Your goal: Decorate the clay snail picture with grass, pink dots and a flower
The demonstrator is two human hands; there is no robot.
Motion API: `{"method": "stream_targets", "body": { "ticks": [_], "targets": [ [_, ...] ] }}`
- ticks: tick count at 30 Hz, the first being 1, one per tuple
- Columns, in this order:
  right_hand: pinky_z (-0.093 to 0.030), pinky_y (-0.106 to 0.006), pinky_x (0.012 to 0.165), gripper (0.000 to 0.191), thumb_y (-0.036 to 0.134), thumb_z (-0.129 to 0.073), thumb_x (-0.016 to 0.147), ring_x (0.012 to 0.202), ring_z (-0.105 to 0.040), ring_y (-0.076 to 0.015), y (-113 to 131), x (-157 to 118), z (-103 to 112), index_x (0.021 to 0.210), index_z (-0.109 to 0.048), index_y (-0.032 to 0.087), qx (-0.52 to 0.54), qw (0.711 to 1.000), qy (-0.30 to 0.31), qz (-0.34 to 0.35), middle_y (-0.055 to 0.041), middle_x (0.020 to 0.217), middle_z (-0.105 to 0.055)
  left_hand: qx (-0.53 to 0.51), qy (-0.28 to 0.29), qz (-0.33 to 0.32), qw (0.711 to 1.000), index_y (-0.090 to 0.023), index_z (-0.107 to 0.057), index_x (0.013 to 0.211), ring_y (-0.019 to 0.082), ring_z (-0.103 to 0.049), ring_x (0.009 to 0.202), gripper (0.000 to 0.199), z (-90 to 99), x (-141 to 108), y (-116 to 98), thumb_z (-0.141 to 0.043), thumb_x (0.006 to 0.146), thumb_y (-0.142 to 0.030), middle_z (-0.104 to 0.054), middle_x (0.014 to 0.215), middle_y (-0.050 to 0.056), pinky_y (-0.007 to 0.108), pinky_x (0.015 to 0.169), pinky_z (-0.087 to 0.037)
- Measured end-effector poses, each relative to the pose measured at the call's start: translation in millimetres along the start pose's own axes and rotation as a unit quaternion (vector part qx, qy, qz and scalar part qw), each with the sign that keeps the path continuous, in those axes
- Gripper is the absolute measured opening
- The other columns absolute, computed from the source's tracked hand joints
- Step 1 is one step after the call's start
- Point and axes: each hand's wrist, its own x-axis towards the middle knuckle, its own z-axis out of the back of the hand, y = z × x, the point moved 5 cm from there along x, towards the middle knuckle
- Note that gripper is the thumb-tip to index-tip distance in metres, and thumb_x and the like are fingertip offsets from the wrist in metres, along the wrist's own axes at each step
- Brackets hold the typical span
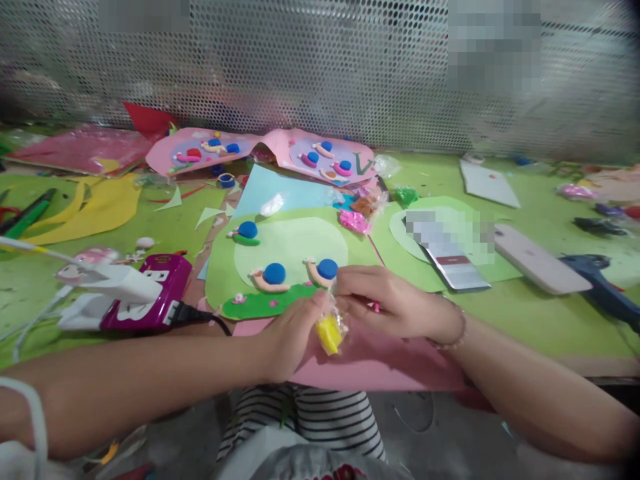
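Note:
Close in front of me, a clear plastic packet of yellow modelling clay (329, 334) hangs between my hands. My left hand (293, 337) is closed on the packet's left side, thumb up at its top. My right hand (387, 303) has its fingers curled and pinches the top of the plastic; a small pink bit (374, 307) shows by its fingers. Just beyond lies a green paper sheet (220, 280) bearing clay snails with blue shells: one snail (270, 277) at the middle, another snail (323, 270) partly behind my hands, and a green-bodied snail (246, 232) farther back.
Pink paper (390, 367) lies under my hands. To the left stands a purple power strip (167, 287) with plugs and cables. On the right are a phone (450, 257), a pale phone (540, 260) and a glue gun (600, 280). Behind the table rises a perforated metal panel (300, 73).

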Motion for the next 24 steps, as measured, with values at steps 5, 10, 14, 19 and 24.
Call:
{"method": "stream_targets", "body": {
  "ticks": [5, 10, 14, 19, 24],
  "targets": [
    [-0.032, -0.020, 0.057, 0.022, 0.009, -0.039, 0.084, 0.060, -0.034, -0.0081, -0.5, 2.0, 2.9, 0.065, -0.035, 0.018, 0.102, 0.992, 0.054, 0.046, 0.0020, 0.064, -0.037, 0.020, 0.059, 0.025, 0.998, -0.014, -0.063, 0.075, 0.016, -0.058, 0.066, 0.029, -5.1, -2.0, -16.2, -0.049, 0.079, -0.039, -0.064, 0.073, 0.006, 0.027, 0.063, -0.045],
    [-0.030, -0.019, 0.056, 0.026, 0.009, -0.042, 0.082, 0.058, -0.030, -0.0076, -0.7, 3.0, 5.3, 0.061, -0.030, 0.019, 0.152, 0.986, 0.051, 0.040, 0.0033, 0.059, -0.033, 0.119, 0.057, 0.011, 0.991, -0.016, -0.061, 0.070, 0.019, -0.059, 0.070, 0.038, -6.0, -6.0, -24.8, -0.037, 0.082, -0.042, -0.065, 0.075, 0.008, 0.029, 0.067, -0.044],
    [-0.029, -0.019, 0.054, 0.026, 0.008, -0.041, 0.083, 0.057, -0.028, -0.0076, 1.0, 2.8, 7.6, 0.061, -0.031, 0.019, 0.125, 0.991, 0.011, 0.048, 0.0034, 0.059, -0.030, 0.105, 0.007, -0.003, 0.994, -0.017, -0.057, 0.067, 0.018, -0.056, 0.063, 0.039, -0.1, -6.6, -19.8, -0.037, 0.084, -0.046, -0.061, 0.068, 0.006, 0.028, 0.059, -0.042],
    [-0.029, -0.018, 0.053, 0.029, 0.017, -0.041, 0.089, 0.057, -0.030, -0.0070, 4.0, 0.4, 9.9, 0.062, -0.033, 0.018, 0.082, 0.993, -0.032, 0.077, 0.0028, 0.061, -0.032, 0.160, -0.031, -0.065, 0.985, -0.018, -0.050, 0.064, 0.017, -0.054, 0.067, 0.034, 4.2, -5.2, -22.9, -0.036, 0.087, -0.037, -0.057, 0.067, 0.004, 0.027, 0.062, -0.042],
    [-0.026, -0.018, 0.050, 0.032, 0.016, -0.044, 0.087, 0.054, -0.024, -0.0065, 7.4, -0.5, 12.1, 0.060, -0.026, 0.019, 0.056, 0.995, -0.029, 0.076, 0.0045, 0.058, -0.027, 0.294, -0.047, -0.110, 0.948, -0.018, -0.042, 0.058, 0.015, -0.050, 0.062, 0.032, 3.7, -4.1, -32.9, -0.032, 0.089, -0.024, -0.052, 0.060, 0.003, 0.026, 0.061, -0.039]
  ]
}}
